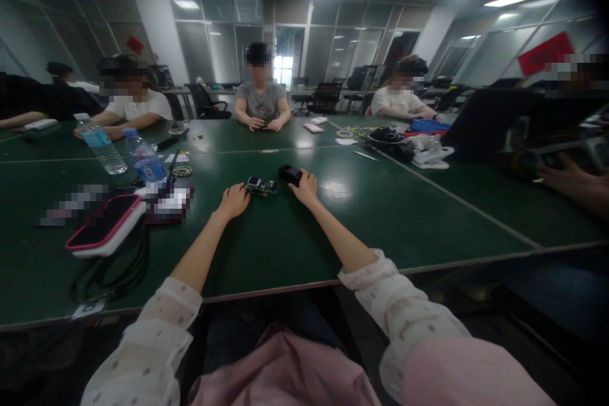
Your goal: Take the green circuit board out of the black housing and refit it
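On the green table in front of me lies a small green circuit board (261, 187) with a little screen at its upper left. My left hand (235, 200) is at the board's left end, its fingers closed against the edge. To the right of the board, my right hand (305, 188) grips a black box-shaped case (289, 174), with fingers on its right side. A narrow gap separates the case from the board. Blur hides the finer details of both.
At left stand two water bottles (102, 146), near a pink-rimmed phone (107, 222) and black straps (111, 266). A pen (366, 156), cables and a white plastic bag (431, 153) lie right of centre. Several people sit around the green table (380, 222).
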`<state>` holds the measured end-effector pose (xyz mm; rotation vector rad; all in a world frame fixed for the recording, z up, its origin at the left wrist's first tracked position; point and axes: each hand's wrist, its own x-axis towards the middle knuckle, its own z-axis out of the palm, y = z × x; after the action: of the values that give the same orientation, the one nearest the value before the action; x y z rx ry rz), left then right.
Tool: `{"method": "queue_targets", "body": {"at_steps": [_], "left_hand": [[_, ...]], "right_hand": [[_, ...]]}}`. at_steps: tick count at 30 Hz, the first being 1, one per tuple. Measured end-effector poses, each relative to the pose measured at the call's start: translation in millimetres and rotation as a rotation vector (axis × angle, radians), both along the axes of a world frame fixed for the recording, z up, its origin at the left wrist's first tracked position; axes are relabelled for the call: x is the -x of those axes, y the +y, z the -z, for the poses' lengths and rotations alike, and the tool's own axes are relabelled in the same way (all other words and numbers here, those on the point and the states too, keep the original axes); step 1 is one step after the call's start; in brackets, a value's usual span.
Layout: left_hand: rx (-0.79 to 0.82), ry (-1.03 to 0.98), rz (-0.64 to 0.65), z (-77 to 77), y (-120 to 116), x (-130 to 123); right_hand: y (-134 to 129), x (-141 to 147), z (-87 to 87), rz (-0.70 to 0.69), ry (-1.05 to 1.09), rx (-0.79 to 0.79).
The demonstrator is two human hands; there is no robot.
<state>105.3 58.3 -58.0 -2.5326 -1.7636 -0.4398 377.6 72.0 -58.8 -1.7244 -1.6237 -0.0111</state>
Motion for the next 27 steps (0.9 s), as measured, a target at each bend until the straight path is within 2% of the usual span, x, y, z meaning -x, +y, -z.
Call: {"method": "queue_targets", "body": {"at_steps": [12, 22, 27], "left_hand": [[0.001, 0.028, 0.013, 1.5, 1.4, 2.2], [0.016, 0.010, 0.013, 0.7, 1.1, 1.6], [0.010, 0.005, 0.015, 0.9, 0.8, 1.4]], "right_hand": [[1.6, 0.2, -0.6, 0.017, -0.019, 0.042], [1.0, -0.4, 2.4, 0.005, -0.002, -0.026], [0.6, 0.2, 1.1, 0.017, -0.008, 0.008]]}}
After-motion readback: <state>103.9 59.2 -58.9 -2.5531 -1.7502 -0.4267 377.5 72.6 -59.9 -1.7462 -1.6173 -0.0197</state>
